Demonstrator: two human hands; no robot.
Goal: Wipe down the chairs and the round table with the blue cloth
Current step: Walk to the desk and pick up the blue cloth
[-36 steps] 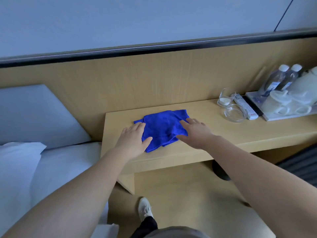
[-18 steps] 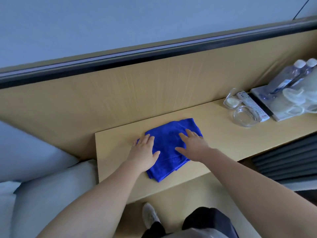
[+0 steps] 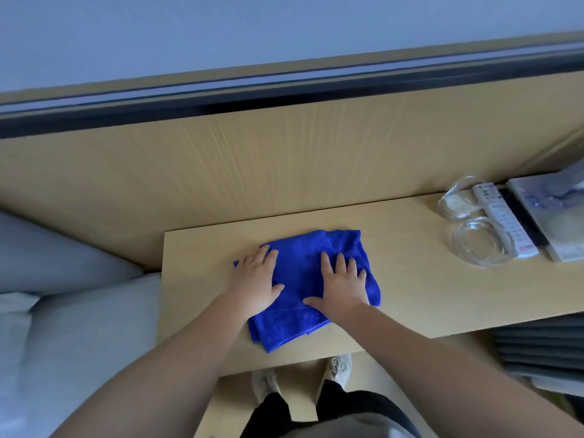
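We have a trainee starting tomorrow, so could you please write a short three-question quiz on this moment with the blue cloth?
1. True or false: the left hand and the right hand both rest with straight fingers on the blue cloth.
2. Which lies nearest the cloth? A) round glass dish B) remote control C) tray
3. Fill in: the cloth lies on the wooden ____.
Key: 1 true; 2 A; 3 desk.

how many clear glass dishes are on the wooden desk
2. One glass dish sits left of the white remote, toward the front of the desk; the other glass dish lies just behind it, nearer the wall. More may be cut off at the right.
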